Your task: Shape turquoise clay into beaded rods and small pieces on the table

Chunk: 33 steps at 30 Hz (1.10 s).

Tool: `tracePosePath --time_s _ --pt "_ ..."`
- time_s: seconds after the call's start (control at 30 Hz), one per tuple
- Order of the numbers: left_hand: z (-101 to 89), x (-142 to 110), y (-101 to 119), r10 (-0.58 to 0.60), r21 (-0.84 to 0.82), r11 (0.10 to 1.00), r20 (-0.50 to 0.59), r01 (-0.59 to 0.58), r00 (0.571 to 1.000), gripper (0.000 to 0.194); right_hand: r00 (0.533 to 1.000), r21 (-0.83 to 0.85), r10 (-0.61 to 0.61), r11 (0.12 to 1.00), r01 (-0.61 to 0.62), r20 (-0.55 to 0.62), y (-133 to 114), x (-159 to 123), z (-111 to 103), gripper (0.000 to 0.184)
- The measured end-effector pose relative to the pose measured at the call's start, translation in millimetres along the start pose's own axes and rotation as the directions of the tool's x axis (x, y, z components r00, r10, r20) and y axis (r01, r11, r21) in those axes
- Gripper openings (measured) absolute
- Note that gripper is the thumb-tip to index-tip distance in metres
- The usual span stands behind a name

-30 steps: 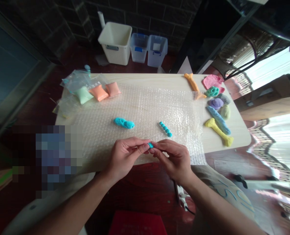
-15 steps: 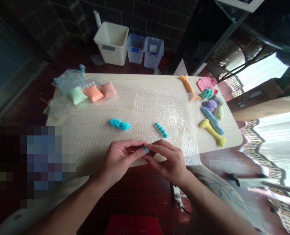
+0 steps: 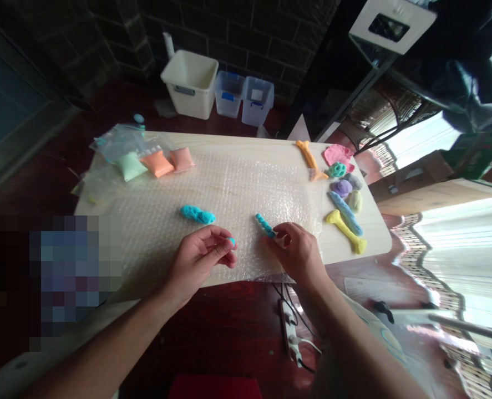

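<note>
Between the thumb and forefinger of my left hand [image 3: 204,255] a small piece of blue modelling clay [image 3: 231,241] is pinched, mostly covered by the fingers. My right hand [image 3: 298,252] reaches down to a row of blue clay balls [image 3: 264,223] on the bubble wrap [image 3: 246,188]. Its thumb and forefinger close round the near end of that row and hide the last ball. A twisted lump of blue clay [image 3: 198,214] lies on the wrap, beyond my left hand.
Bags of green clay [image 3: 130,167] and orange clay [image 3: 158,163] lie at the table's far left. Along the right side are a yellow clay bone [image 3: 346,231], an orange clay bone [image 3: 309,158], a blue clay roll [image 3: 345,212] and a pink clay piece [image 3: 337,156]. Bins [image 3: 191,100] stand behind.
My hands have parted. The right one let go of the small blue piece and moved right to the row of balls; the left one keeps the piece. The view has shifted slightly.
</note>
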<state>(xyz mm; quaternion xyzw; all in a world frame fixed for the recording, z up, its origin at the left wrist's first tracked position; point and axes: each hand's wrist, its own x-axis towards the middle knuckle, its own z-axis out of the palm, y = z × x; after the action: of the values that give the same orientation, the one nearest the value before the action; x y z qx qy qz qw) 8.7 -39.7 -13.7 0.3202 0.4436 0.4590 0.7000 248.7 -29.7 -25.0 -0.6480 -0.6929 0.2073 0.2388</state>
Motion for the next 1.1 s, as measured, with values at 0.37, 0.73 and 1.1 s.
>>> tracePosePath --time_s 0.37,0.73,1.1 --pt "-5.4 5 -2 -0.021 -0.048 0.999 0.044 0.023 0.999 0.048 0.943 0.698 0.241 0.634 -0.332 0.230 -23 6 -13 0.025" --pt "-13.2 5 -3 0.077 0.062 0.995 0.058 -0.081 0.995 0.036 0.973 0.886 0.007 0.412 -0.212 0.229 -72 5 -1 0.011" --pt "-16.0 6 0 0.148 0.025 0.988 0.131 -0.153 0.980 0.046 0.962 0.800 -0.031 0.563 -0.208 0.272 -86 10 10 0.021"
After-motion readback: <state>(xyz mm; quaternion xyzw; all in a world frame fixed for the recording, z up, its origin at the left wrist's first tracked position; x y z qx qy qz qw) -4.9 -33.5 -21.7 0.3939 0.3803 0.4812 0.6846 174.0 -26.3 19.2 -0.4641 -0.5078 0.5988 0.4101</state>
